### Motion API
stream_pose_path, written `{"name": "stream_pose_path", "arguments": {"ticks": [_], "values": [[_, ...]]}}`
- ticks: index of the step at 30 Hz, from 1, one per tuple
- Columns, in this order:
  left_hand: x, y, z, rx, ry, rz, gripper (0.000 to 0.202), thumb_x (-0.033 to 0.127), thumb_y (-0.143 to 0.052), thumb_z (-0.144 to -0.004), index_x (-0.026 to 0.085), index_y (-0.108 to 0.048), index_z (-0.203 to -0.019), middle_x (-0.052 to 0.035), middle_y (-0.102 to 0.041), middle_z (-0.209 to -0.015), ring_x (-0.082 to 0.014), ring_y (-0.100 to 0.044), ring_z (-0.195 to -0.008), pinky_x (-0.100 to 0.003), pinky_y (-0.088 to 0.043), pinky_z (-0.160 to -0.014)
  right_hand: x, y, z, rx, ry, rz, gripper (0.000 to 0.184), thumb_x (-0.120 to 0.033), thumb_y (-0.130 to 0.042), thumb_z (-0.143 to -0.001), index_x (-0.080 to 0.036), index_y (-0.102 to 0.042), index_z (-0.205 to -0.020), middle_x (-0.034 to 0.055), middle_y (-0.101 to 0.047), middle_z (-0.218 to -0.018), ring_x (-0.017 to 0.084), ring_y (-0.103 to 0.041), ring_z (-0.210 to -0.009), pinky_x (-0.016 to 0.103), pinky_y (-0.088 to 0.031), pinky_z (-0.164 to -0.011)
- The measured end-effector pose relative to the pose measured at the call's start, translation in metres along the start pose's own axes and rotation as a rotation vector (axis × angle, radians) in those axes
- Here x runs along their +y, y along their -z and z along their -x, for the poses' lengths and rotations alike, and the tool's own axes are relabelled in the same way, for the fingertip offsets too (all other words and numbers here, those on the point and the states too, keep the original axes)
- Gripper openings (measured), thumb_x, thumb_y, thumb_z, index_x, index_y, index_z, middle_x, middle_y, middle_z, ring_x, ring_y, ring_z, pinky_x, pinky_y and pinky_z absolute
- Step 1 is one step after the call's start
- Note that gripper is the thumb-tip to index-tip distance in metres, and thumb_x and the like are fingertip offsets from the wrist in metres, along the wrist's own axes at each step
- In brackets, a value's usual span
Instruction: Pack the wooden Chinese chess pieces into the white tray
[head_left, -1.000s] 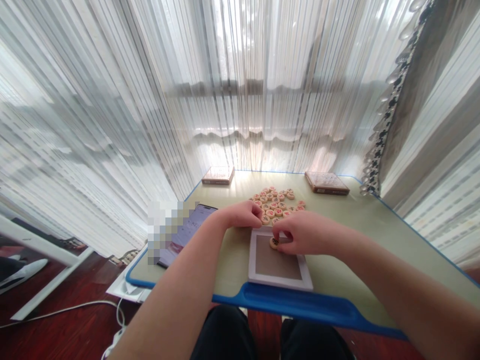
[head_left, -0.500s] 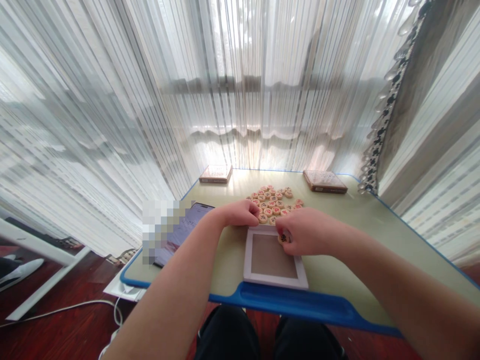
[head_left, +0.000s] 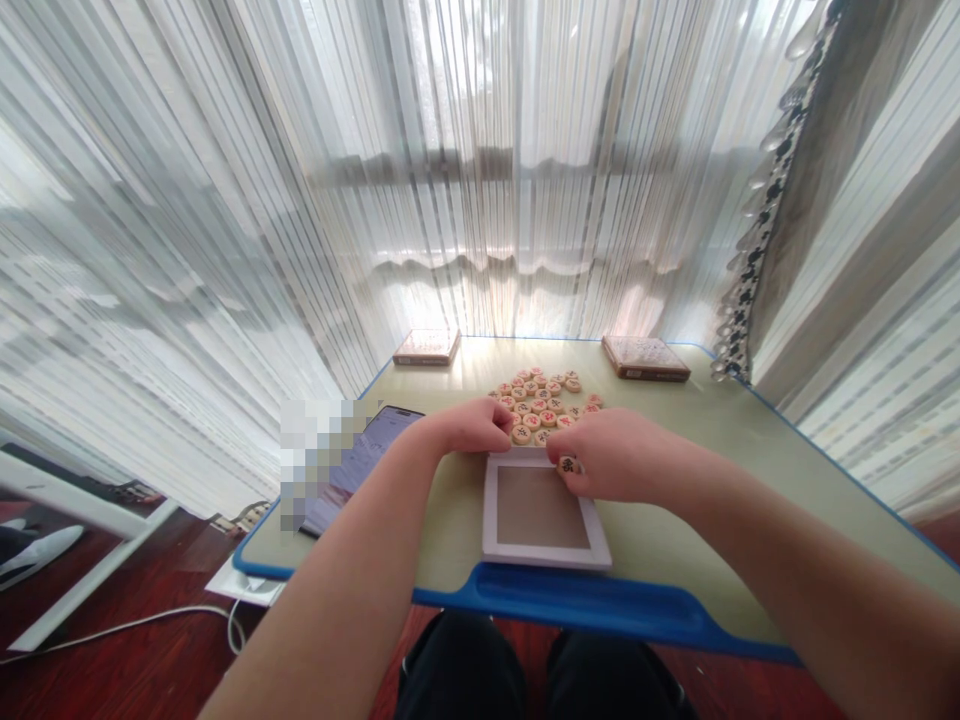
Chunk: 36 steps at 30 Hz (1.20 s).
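A white square tray (head_left: 495, 535) with a brown inside lies near the table's front edge. Behind it is a pile of round wooden game pieces (head_left: 541, 398) with red and black marks. My right hand (head_left: 611, 455) is closed, pinching one black-marked piece (head_left: 568, 465) over the tray's far right corner. My left hand (head_left: 480, 424) is curled at the tray's far left corner, its fingertips on a piece (head_left: 520, 434) at the near edge of the pile.
The green table (head_left: 705, 460) has a blue rim. Two flat wooden boxes sit at the back, one left (head_left: 426, 346) and one right (head_left: 645, 357). A phone (head_left: 360, 462) lies at the left edge. Striped curtains hang behind; a white cable (head_left: 135, 625) trails on the floor.
My right hand has lifted the black-marked piece from inside the tray and carried it to the tray's far right corner. My left hand has stayed by the pile.
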<state>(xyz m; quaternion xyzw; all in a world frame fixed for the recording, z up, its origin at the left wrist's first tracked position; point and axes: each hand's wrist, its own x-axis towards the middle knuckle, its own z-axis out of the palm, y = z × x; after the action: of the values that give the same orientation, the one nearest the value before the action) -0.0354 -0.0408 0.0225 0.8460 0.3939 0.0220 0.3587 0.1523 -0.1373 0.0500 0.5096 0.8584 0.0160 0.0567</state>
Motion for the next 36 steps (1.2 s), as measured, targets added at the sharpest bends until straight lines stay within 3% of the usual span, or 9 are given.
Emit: {"name": "stream_pose_path", "arguments": {"ticks": [14,22,36], "values": [[0.0028,-0.0003,0.0007,0.002,0.013,-0.006,0.005,0.018,-0.047,-0.051,0.018,-0.043,-0.053,0.0052,-0.034,-0.049,-0.0086,-0.033,-0.049,-0.023,-0.022,-0.043,0.0029,-0.0010,-0.0007,-0.037,0.016,-0.036,0.019,-0.027,-0.048,-0.070,-0.028,-0.064,-0.081,0.0005,-0.068,-0.074,0.018,-0.059,-0.068,0.026,-0.026,-0.049],[0.0033,-0.0011,0.0027,0.023,-0.019,-0.018,0.005,0.019,-0.047,-0.052,0.018,-0.043,-0.054,0.0049,-0.036,-0.051,-0.0091,-0.033,-0.050,-0.024,-0.023,-0.044,0.0043,0.0001,-0.0014,0.011,0.020,-0.062,0.020,-0.029,-0.047,-0.075,-0.025,-0.065,-0.082,0.0025,-0.067,-0.075,0.018,-0.059,-0.070,0.027,-0.029,-0.052],[0.0023,-0.0017,0.0006,0.029,-0.025,-0.004,0.003,0.018,-0.046,-0.051,0.017,-0.043,-0.053,0.0049,-0.034,-0.049,-0.0089,-0.032,-0.049,-0.024,-0.023,-0.044,0.0079,-0.0003,-0.0010,-0.051,0.055,-0.170,0.021,-0.029,-0.049,-0.072,-0.027,-0.068,-0.080,-0.0002,-0.067,-0.073,0.015,-0.057,-0.065,0.025,-0.032,-0.054]]}}
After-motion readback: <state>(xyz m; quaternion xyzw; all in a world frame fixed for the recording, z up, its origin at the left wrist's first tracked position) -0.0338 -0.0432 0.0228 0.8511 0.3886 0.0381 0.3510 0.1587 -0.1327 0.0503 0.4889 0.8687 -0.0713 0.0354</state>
